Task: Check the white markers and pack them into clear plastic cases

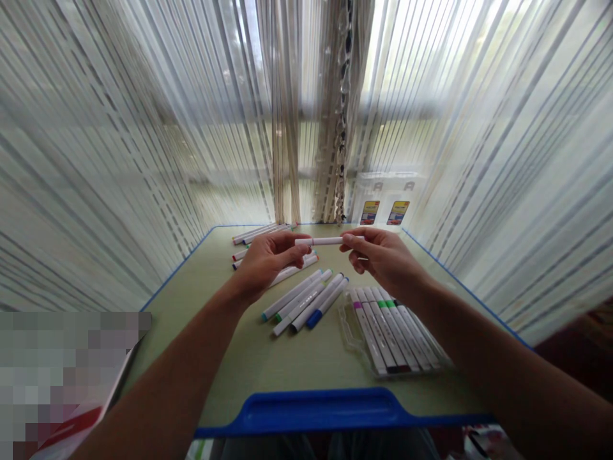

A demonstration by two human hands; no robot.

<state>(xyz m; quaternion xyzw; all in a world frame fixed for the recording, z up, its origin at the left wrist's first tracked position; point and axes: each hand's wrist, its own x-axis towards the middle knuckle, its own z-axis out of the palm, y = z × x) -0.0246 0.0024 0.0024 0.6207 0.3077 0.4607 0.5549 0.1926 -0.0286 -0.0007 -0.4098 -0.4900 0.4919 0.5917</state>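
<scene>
Both hands hold one white marker [324,241] level above a green desk [287,364]. My left hand [265,260] pinches its left end and my right hand [380,257] pinches its right end, fingers closed. Below them several white markers with coloured caps [306,301] lie loose on the desk. A clear plastic case [393,332] with several markers in a row lies under my right wrist. More markers [258,235] lie at the far left of the desk.
The desk has a blue rim and a blue handle [325,409] at its near edge. Sheer striped curtains [143,160] surround it. Two small packages [383,211] stand at the back. A blurred-out object [62,377] sits at the lower left.
</scene>
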